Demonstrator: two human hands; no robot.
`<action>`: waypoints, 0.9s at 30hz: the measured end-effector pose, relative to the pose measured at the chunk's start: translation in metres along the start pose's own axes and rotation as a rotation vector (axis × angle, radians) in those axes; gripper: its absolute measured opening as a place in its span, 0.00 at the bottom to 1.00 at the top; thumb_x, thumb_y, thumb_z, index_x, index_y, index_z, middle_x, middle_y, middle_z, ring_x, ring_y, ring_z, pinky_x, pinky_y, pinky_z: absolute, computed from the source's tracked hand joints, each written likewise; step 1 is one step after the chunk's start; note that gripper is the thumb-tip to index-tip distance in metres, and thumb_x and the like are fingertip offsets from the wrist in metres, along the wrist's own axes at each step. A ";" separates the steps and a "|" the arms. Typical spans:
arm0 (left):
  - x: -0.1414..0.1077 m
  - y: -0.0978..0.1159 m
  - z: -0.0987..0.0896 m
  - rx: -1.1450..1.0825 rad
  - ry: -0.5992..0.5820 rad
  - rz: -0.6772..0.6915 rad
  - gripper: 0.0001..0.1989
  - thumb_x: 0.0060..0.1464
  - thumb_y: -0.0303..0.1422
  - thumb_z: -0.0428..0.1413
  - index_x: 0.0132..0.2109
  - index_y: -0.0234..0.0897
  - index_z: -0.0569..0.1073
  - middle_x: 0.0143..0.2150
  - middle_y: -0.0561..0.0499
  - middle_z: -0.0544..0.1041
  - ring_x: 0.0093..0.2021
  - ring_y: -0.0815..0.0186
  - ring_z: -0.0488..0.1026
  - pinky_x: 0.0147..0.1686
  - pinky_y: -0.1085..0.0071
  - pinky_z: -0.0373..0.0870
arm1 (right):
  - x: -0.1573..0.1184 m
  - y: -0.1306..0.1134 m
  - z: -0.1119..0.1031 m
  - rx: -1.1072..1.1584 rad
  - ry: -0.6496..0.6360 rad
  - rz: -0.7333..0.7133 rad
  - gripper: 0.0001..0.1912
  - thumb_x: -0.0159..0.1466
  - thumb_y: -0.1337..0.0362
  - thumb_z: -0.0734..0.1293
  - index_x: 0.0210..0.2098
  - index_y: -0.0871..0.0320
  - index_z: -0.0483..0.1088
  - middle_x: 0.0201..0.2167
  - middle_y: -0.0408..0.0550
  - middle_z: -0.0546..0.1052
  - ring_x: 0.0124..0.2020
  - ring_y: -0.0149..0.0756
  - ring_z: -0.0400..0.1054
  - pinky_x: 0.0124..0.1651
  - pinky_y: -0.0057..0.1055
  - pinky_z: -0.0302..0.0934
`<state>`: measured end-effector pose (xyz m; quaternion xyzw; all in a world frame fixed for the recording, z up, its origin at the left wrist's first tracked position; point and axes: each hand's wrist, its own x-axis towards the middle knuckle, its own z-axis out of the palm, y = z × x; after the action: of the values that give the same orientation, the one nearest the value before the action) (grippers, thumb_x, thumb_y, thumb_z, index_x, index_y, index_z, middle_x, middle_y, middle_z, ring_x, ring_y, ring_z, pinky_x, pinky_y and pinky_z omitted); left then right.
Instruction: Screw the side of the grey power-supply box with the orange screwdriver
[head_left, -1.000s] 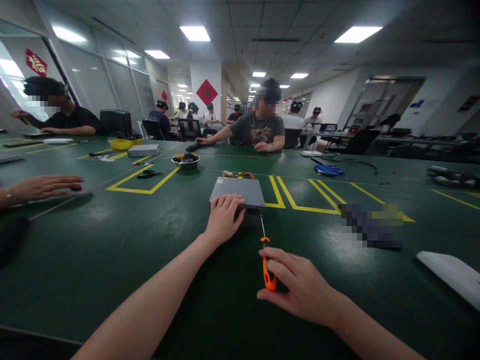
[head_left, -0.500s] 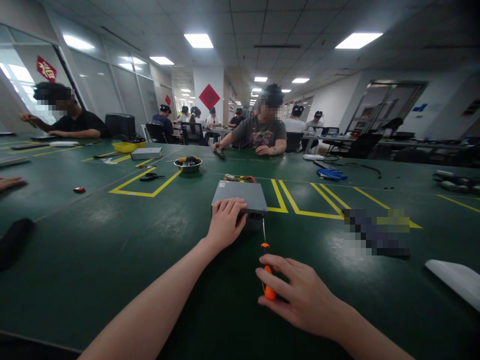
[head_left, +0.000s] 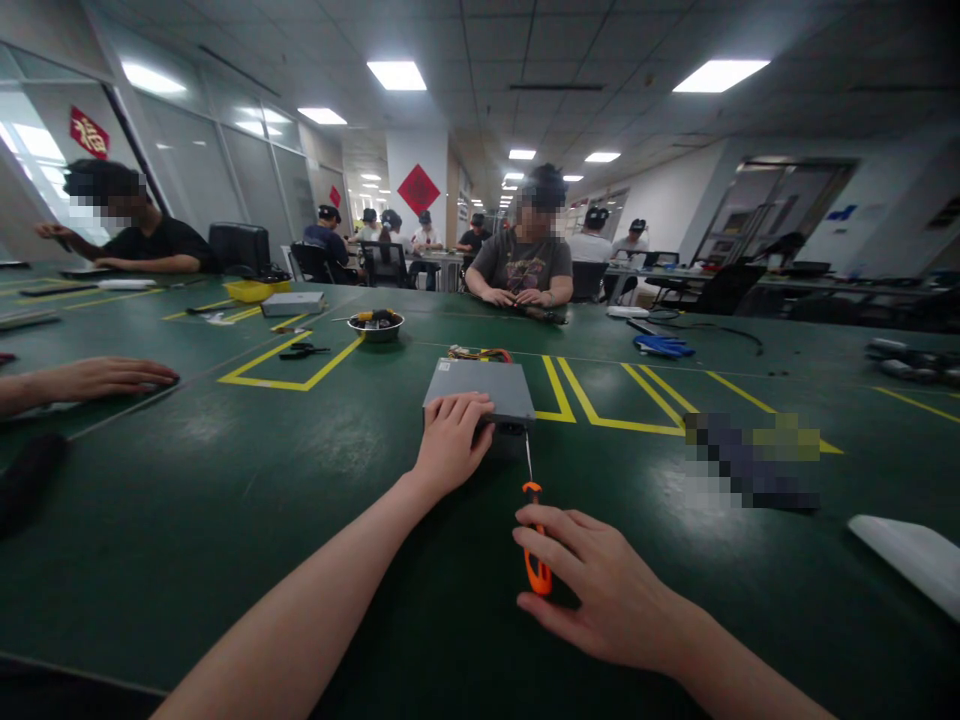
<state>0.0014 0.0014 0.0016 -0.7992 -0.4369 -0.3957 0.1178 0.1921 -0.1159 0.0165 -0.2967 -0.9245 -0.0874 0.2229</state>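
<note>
A grey metal computer power supply (head_left: 491, 380) lies on the green table ahead of me, its bundle of coloured wires (head_left: 480, 354) sticking out at the far side. My left hand (head_left: 456, 440) grips its near edge, fingers over the top and thumb at the front. In my right hand (head_left: 589, 575) is a screwdriver (head_left: 538, 570) with an orange and black handle, held between the fingers and thumb. Its shaft points away from me, and the tip meets the near right corner of the power supply. Whether a screw sits there is too small to see.
A metal bowl (head_left: 377, 328) of tools stands beyond, near black pliers (head_left: 302, 350). A co-worker's hand (head_left: 127, 376) rests on the table at left. Blue gloves (head_left: 664, 346), a blurred dark object (head_left: 754, 465) and a white object (head_left: 907, 560) lie right. Another person (head_left: 525, 260) sits opposite.
My right fingers have shifted slightly around the screwdriver handle; the power supply stays put. The co-worker's hand at left has reached further in. The person opposite has brought both hands together.
</note>
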 end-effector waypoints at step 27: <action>0.000 0.000 0.000 0.000 -0.006 0.006 0.09 0.55 0.31 0.51 0.45 0.41 0.67 0.50 0.51 0.72 0.51 0.62 0.65 0.50 0.61 0.54 | 0.000 0.001 0.003 -0.061 0.191 -0.061 0.10 0.63 0.60 0.61 0.38 0.60 0.66 0.41 0.56 0.73 0.34 0.35 0.70 0.35 0.31 0.65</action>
<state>0.0014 0.0013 0.0021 -0.8017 -0.4347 -0.3930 0.1176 0.1918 -0.1142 0.0137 -0.2654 -0.9045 -0.1502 0.2980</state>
